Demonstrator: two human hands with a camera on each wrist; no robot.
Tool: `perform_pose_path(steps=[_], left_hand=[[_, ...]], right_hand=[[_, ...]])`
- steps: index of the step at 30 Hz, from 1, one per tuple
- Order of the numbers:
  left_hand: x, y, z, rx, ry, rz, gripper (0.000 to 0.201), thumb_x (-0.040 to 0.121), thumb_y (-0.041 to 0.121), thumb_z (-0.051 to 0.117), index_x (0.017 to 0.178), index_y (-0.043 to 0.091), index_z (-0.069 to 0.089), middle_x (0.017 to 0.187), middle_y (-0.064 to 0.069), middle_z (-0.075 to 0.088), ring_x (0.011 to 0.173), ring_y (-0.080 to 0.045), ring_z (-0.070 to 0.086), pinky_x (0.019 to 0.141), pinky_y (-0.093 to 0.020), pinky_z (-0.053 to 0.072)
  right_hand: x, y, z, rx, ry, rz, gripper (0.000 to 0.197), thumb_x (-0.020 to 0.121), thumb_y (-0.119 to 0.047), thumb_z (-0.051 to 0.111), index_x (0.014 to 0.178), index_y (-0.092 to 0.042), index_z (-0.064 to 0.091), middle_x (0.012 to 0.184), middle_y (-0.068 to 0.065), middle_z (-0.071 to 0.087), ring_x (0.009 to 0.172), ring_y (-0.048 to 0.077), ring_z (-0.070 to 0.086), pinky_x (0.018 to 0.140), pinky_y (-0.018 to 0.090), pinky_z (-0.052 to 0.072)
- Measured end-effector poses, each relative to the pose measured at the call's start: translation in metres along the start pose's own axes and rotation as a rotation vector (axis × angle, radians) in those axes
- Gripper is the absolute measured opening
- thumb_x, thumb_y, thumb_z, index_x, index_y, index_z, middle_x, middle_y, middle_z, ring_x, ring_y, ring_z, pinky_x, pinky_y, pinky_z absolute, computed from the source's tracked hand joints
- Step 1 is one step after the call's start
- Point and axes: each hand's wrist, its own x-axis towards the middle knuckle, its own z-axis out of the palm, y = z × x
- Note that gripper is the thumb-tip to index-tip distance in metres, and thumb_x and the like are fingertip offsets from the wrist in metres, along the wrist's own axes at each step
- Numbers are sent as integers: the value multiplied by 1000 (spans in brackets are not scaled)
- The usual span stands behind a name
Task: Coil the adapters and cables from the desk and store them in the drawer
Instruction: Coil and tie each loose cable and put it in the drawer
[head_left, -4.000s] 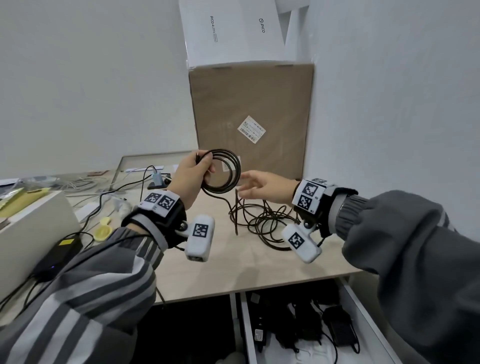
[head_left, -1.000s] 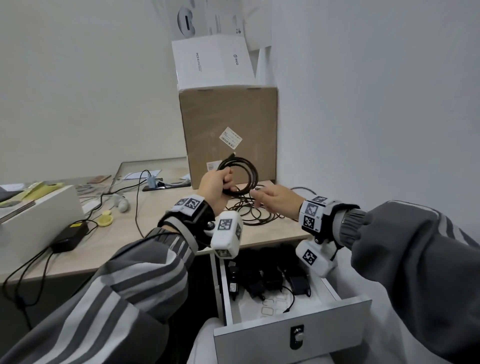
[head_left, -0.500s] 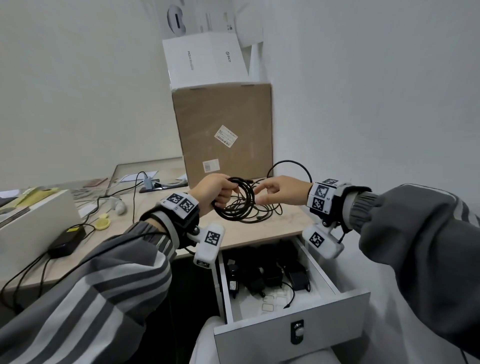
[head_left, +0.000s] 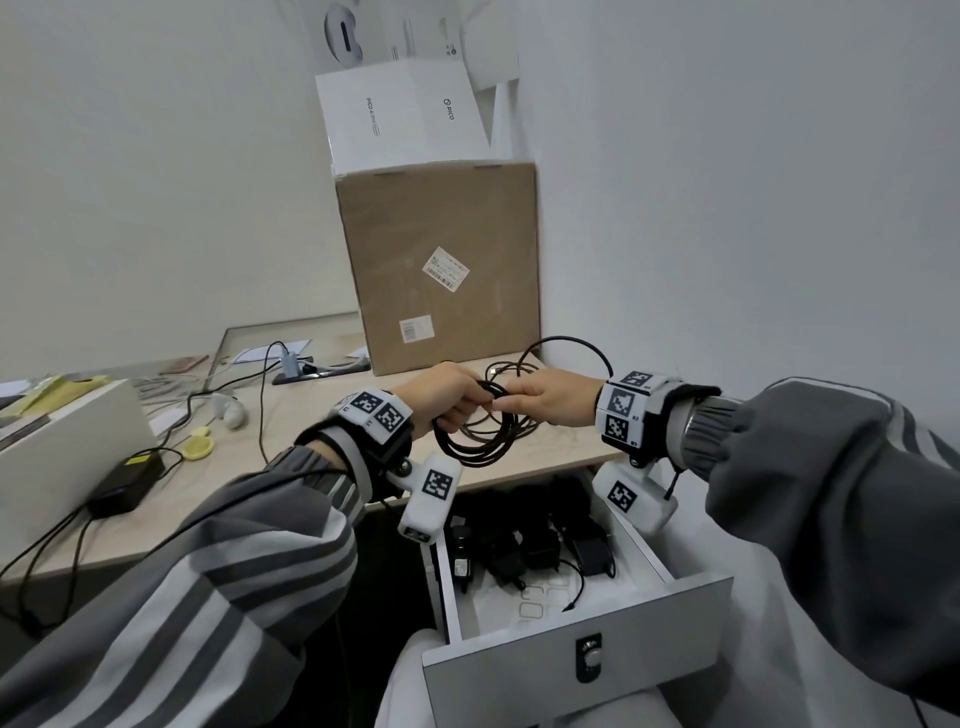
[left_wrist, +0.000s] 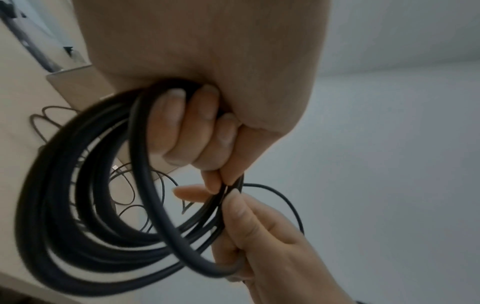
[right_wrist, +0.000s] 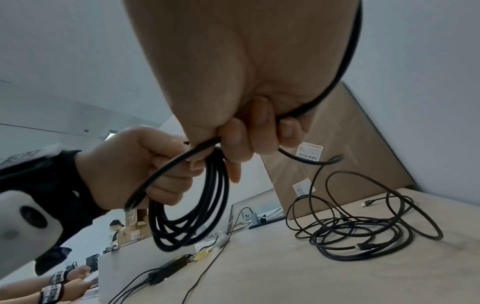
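Note:
A black cable, partly wound into a coil, hangs above the desk's front edge. My left hand grips the top of the coil, fingers curled through the loops. My right hand pinches a strand against the coil right beside it; a free loop arches back over that wrist. The rest of the cable lies tangled on the desk by the box. Below, the white drawer stands open with several black adapters inside.
A cardboard box with a white box on top fills the desk's back right corner. At the left are a white case, a black power brick with cords and a yellow item. Another person's hands show far left.
My right hand lifted a length of cable off the desk and brought it to the coil; both hands now meet at the coil, which has gained loops since four seconds ago.

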Motion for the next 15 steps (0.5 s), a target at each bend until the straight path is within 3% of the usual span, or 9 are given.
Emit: perform_pose_path(steps=[3,7,9,11,13,15], left_hand=[[1,2,-3,-130,-22,11,25,97,2,38,74,8,47,45,8,23,35,-4,17,33,-16,16],[3,3,-7,-127,-59,31,25,98,4,41,74,9,47,47,7,25,37,-4,21,35,-16,19],[5,2,-8,-150,-3,100,18,95,3,50,78,7,51,53,3,34,40,-6,32,39,-17,27],[10,-3,-11,-260,95,160,6,91,4,60,95,2,57,68,-5,52,52,-10,50,48,-18,42],[15,-11,-13,-397,142,183,36,86,18,70,115,1,57,95,-9,63,77,-14,60,64,-22,50],[17,-19,-7,-472,132,165,32,87,33,68,110,12,61,100,-5,62,89,-15,58,77,-27,48]], right_hand=[[1,5,5,148,53,-35,18,97,-34,49,80,-28,51,77,0,49,70,14,45,67,29,39],[2,2,11,292,106,-29,21,99,-27,46,81,-17,50,69,2,45,58,15,41,56,25,36],[1,-1,10,292,154,-1,23,100,-25,43,79,-15,47,63,-1,42,54,13,39,52,22,35],[2,-1,8,280,219,30,25,100,-25,42,83,-9,51,64,-1,45,55,14,42,53,21,36],[5,1,6,287,316,82,30,99,-31,43,87,-6,55,65,0,49,60,17,46,61,29,38],[12,3,6,349,400,151,32,98,-36,43,86,-9,55,64,0,50,59,17,47,61,30,38]])
